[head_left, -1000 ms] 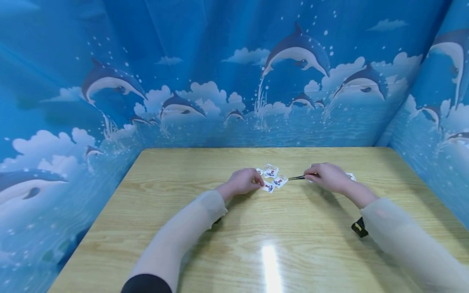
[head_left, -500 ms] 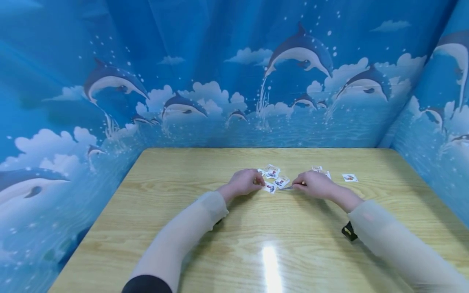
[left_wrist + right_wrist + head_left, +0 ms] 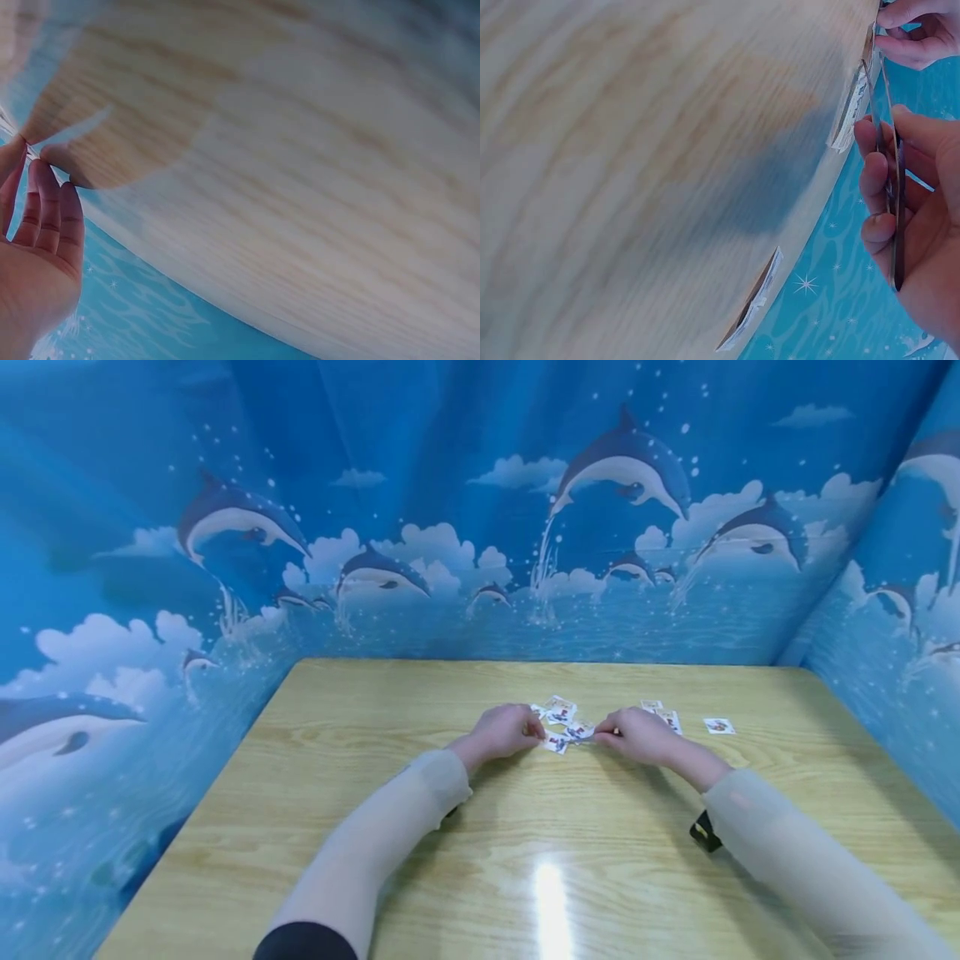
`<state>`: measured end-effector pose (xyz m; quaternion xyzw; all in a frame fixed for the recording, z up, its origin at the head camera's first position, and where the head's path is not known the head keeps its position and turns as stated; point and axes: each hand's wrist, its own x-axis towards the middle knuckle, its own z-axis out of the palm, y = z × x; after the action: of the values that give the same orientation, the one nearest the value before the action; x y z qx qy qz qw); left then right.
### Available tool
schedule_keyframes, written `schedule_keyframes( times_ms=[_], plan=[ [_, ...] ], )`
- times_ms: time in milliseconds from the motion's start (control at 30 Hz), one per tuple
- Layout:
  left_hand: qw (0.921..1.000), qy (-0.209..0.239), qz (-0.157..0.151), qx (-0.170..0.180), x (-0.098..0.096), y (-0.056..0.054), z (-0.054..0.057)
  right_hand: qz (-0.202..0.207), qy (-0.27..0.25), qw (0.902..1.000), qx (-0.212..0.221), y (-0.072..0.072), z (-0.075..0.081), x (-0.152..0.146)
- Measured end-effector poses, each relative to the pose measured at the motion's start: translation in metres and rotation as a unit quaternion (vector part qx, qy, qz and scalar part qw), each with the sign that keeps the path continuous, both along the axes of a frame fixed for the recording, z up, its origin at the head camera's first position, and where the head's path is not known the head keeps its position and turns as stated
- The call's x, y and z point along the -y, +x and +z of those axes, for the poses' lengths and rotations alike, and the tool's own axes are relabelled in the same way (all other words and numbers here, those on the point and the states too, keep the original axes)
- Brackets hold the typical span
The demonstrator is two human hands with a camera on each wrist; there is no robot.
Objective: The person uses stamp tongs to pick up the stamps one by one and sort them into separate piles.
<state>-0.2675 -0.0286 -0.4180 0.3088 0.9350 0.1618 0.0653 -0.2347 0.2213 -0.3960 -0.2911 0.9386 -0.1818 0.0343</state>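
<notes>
My left hand (image 3: 502, 732) rests at the small printed picture card (image 3: 557, 743) nearest me. In the left wrist view its thumb and index finger (image 3: 37, 195) pinch a thin edge. From the right, my right hand (image 3: 639, 735) holds a pair of tweezers (image 3: 897, 225) between thumb and curled fingers. Their two tips stand slightly apart, close to the left hand in the right wrist view. A second picture card (image 3: 579, 731) lies against the pinched one, partly behind the tweezers. More overlapping cards (image 3: 560, 711) lie just beyond; another is partly hidden by my left hand.
Several more cards (image 3: 670, 720) lie behind my right hand, and a single card (image 3: 719, 726) sits farther right. The wooden table (image 3: 360, 710) ends at a blue dolphin curtain (image 3: 450, 568) at the back and sides.
My right hand has moved left with the tweezers, to the cards at my left hand, uncovering the cards on the right. The left hand stays at the near card.
</notes>
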Motion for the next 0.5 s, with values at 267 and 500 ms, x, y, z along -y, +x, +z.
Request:
schedule_keyframes(
  times_ms=[267, 500],
  plan=[
    [1.0000, -0.002, -0.010, -0.001, -0.001, -0.001, 0.001, 0.012, 0.000, 0.9999, -0.005, -0.004, -0.001, 0.008],
    [0.9999, 0.000, -0.015, -0.007, 0.003, 0.000, 0.000, 0.009, 0.005, 0.9999, 0.003, -0.004, 0.001, 0.012]
  ],
)
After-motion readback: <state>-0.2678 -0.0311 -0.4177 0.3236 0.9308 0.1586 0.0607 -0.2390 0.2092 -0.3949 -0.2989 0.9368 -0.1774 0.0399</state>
